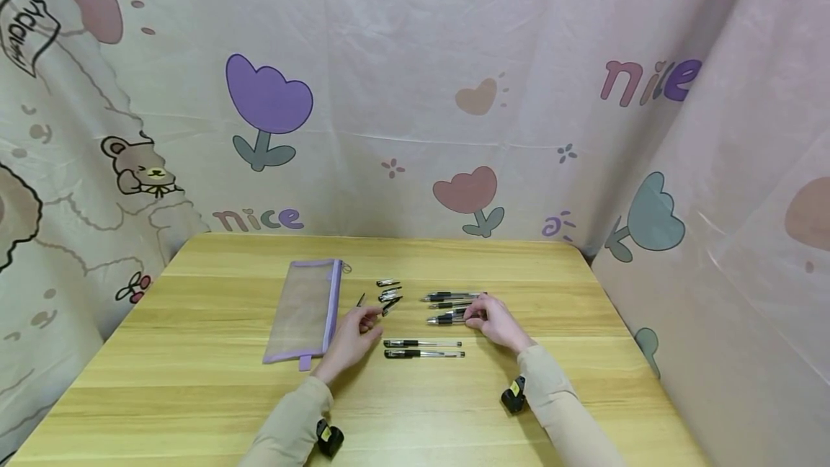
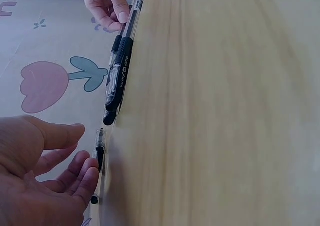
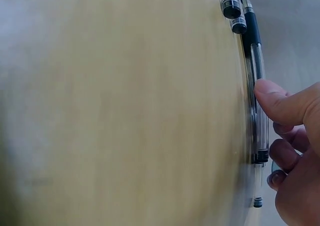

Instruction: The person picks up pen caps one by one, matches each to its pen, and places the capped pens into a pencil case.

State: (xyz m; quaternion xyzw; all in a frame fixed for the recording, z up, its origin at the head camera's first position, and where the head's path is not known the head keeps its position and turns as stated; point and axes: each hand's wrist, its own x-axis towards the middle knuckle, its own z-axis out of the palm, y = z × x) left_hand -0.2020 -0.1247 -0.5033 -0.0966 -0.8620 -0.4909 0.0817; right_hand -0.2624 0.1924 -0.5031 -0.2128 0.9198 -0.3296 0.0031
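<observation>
My left hand is just in front of several loose black and clear pen caps. In the left wrist view its thumb and fingers are apart, and I see nothing between them. Another small dark piece, perhaps a cap, shows just beyond its fingers. My right hand pinches the clear barrel of an uncapped gel pen, its thumb against the side. Several uncapped pens lie parallel around it, partly hidden by the fingers. Two capped pens lie side by side between the hands.
A see-through mesh pouch with purple edging and a zip lies flat left of the caps. Everything rests on a wooden table. A printed cloth hangs behind and at both sides. Black camera mounts sit at the wrists.
</observation>
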